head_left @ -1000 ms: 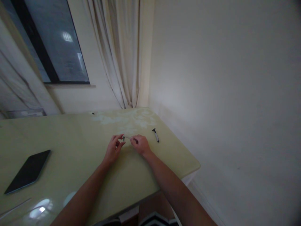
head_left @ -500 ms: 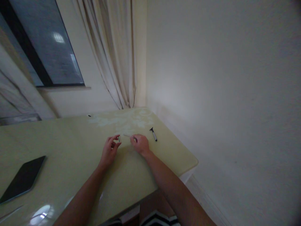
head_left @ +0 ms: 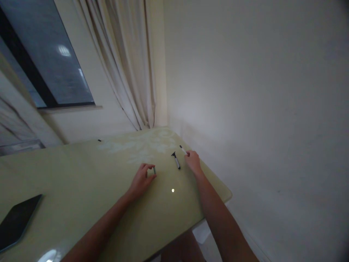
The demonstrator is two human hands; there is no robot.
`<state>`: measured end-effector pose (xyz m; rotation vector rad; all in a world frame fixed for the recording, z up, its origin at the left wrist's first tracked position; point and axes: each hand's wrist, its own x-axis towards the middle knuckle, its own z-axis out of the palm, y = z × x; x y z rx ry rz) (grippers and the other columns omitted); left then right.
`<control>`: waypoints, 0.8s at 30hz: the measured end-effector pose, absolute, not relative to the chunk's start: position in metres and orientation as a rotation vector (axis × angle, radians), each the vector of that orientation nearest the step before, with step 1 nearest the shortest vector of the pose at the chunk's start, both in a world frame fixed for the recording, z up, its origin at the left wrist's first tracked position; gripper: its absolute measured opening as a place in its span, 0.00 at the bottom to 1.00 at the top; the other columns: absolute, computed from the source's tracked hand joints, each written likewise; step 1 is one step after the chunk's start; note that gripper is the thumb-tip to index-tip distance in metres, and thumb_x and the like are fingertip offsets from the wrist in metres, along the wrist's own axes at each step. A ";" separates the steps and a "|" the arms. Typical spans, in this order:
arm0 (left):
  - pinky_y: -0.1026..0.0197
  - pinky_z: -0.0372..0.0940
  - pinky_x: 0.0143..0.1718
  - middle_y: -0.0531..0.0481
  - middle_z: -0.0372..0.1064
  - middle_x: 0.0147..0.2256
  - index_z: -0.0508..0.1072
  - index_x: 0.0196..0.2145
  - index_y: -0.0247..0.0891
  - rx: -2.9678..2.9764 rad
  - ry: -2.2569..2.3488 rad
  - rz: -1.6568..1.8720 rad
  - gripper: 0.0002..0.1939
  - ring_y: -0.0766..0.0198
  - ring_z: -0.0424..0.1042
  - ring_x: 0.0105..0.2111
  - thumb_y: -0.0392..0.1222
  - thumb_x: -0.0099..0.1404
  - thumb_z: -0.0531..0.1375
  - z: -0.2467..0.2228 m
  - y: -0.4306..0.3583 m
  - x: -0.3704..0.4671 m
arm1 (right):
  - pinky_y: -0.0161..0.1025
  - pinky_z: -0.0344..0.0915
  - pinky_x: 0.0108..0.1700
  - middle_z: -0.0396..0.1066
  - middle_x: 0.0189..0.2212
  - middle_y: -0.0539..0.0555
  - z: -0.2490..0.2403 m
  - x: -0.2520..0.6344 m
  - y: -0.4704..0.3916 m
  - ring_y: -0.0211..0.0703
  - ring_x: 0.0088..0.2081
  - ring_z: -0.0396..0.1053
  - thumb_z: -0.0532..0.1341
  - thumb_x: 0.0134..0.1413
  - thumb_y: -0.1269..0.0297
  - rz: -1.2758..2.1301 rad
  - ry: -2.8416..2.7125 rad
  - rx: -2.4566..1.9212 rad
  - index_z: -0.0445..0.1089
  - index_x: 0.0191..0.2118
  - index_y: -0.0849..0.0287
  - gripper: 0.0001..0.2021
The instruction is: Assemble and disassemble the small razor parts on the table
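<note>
My left hand point(head_left: 141, 181) is raised over the table, thumb and forefinger pinching a small, short greenish piece point(head_left: 154, 170) by its two ends; its kind is too small to tell. At the right, my right hand point(head_left: 192, 161) is closed around a slim white stick with a dark tip point(head_left: 183, 149), which points up and to the left. Between the hands, nearer the right one, a razor point(head_left: 176, 161) with a black head and grey handle lies on the table, touched by neither hand.
The pale green table point(head_left: 81, 182) meets the wall point(head_left: 245, 109) on the right. A dark flat tablet-like device point(head_left: 20, 222) lies at the left. Near the back edge is a tiny black object point(head_left: 99, 140). A curtain point(head_left: 133, 72) hangs behind the table.
My right hand has moved right with the white stick, passing from the razor's left to its right. My left hand, still pinching the greenish piece, has also shifted right.
</note>
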<state>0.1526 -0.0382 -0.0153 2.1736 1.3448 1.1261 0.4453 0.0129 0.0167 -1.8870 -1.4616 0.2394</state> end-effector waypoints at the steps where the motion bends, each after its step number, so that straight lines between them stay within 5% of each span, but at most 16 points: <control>1: 0.57 0.69 0.38 0.46 0.69 0.45 0.75 0.51 0.41 2.223 1.337 1.059 0.17 0.63 0.69 0.31 0.44 0.64 0.63 -0.014 -0.033 0.166 | 0.38 0.63 0.43 0.78 0.42 0.61 0.014 0.447 0.010 0.49 0.44 0.74 0.58 0.58 0.73 0.235 -1.475 -1.906 0.80 0.44 0.61 0.14; 13: 0.48 0.62 0.53 0.39 0.71 0.50 0.77 0.53 0.38 2.217 1.707 0.812 0.20 0.49 0.72 0.49 0.47 0.67 0.61 -0.017 0.014 0.233 | 0.37 0.60 0.38 0.79 0.38 0.58 0.004 0.442 0.003 0.46 0.40 0.74 0.61 0.58 0.73 0.175 -1.531 -2.005 0.78 0.42 0.59 0.10; 24: 0.52 0.64 0.51 0.40 0.71 0.50 0.78 0.54 0.40 2.226 1.705 0.778 0.20 0.53 0.74 0.46 0.50 0.67 0.61 -0.013 0.012 0.231 | 0.38 0.60 0.39 0.78 0.41 0.59 0.006 0.438 0.002 0.48 0.42 0.74 0.64 0.57 0.72 0.130 -1.512 -1.984 0.77 0.46 0.59 0.12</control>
